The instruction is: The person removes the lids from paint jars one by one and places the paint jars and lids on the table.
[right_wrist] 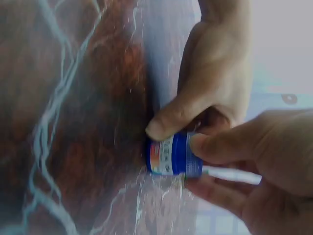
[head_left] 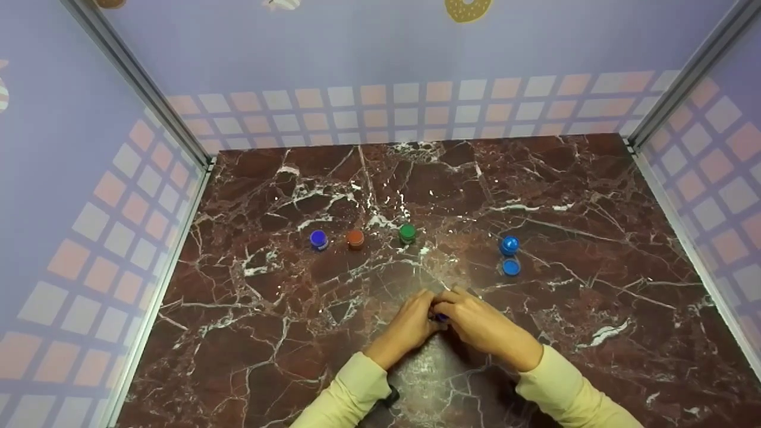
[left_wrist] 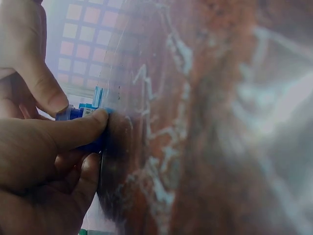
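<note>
Left hand [head_left: 410, 321] pinches the dark blue jar [right_wrist: 165, 159] by its labelled body, low at the tabletop [head_left: 267, 345]; right hand [head_left: 478, 321] pinches its ribbed cap [right_wrist: 194, 161]. Judged best: body firm and upright, cap turned level. Beyond: violet jar [head_left: 318, 239], orange jar [head_left: 355, 239], green jar [head_left: 406, 233], all 3 seemingly capped; 1 light blue jar [head_left: 509, 245], blue lid [head_left: 511, 267] just beside. Contents not discernible.

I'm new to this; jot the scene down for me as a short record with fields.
Held: dark blue jar
Left hand: grips the jar's body
Right hand: pinches the ribbed lid
Beyond the hands, left to right: violet jar, orange jar, green jar, bright blue jar
Beside the last: blue disc, probably a lid
Surface: marbled dark red table
</note>
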A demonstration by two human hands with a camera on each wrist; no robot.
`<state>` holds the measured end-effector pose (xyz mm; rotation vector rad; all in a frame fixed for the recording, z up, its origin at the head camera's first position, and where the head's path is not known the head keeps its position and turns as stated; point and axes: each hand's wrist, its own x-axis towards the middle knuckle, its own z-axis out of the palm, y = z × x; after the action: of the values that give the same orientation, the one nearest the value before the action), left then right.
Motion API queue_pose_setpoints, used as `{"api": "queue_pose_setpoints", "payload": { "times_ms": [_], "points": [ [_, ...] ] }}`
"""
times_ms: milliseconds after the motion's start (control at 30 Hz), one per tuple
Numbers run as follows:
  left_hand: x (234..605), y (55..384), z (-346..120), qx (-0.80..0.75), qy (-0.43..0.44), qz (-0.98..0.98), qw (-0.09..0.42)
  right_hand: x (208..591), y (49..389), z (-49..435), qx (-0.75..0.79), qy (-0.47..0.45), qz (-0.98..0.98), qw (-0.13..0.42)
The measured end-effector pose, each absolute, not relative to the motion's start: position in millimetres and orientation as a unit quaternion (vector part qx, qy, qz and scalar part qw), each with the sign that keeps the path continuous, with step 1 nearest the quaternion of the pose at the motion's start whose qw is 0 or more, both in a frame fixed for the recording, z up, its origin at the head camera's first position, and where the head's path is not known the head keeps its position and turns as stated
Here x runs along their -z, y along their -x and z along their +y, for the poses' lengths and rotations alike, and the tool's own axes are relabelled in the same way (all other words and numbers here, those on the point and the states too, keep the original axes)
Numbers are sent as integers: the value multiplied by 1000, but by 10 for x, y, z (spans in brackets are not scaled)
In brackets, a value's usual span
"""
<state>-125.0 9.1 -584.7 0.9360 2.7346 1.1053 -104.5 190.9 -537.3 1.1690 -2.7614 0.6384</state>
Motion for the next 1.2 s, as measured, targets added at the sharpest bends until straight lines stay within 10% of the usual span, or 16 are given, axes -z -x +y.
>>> {"api": "queue_pose_setpoints", "payload": {
  "times_ms": [567, 933, 1200],
  "points": [
    [5858, 1245, 99, -369, -296, 881, 23, 5476, 1067, 2031, -278, -388, -877, 55],
    [5851, 1241, 94, -391, -294, 872, 33, 5408, 1077, 1916, -391, -135, -893, 175],
    [5849, 1224, 90, -380, -300, 875, 14, 5380, 977, 1748, -337, -70, -932, 115]
  ]
}}
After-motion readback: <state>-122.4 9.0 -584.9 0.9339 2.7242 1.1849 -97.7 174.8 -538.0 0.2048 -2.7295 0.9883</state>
